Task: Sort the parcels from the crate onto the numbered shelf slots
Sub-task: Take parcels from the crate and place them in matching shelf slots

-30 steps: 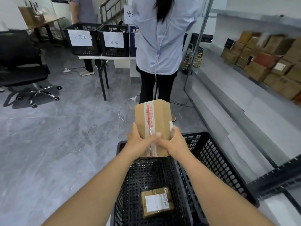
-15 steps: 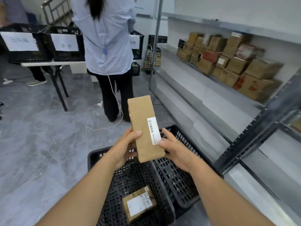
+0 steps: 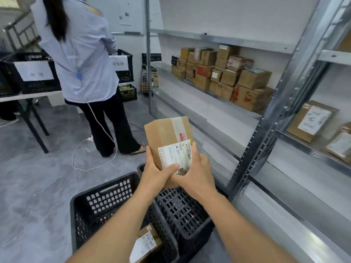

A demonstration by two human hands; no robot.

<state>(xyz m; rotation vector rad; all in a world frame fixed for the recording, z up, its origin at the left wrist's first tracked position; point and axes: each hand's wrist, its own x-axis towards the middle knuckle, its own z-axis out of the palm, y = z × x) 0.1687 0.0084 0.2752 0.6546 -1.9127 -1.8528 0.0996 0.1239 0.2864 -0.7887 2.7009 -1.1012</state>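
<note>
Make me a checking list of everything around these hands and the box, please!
Surface: grey floor, metal shelf.
Job's things: parcel held upright above black crate; second parcel lies inside it; boxes stacked on the shelf.
Clutter: wire basket at the shelf's far end.
Hands: left hand and right hand both grip the parcel's lower end.
Cables: white cable looped on the floor.
Surroundings: person standing, back turned; labelled crates on a table.

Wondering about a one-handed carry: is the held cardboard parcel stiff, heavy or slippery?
Likely stiff: the parcel shows crisp edges between left hand and right hand. Probably light, held upright by its lower end. The glossy tape strip may be slick.
</note>
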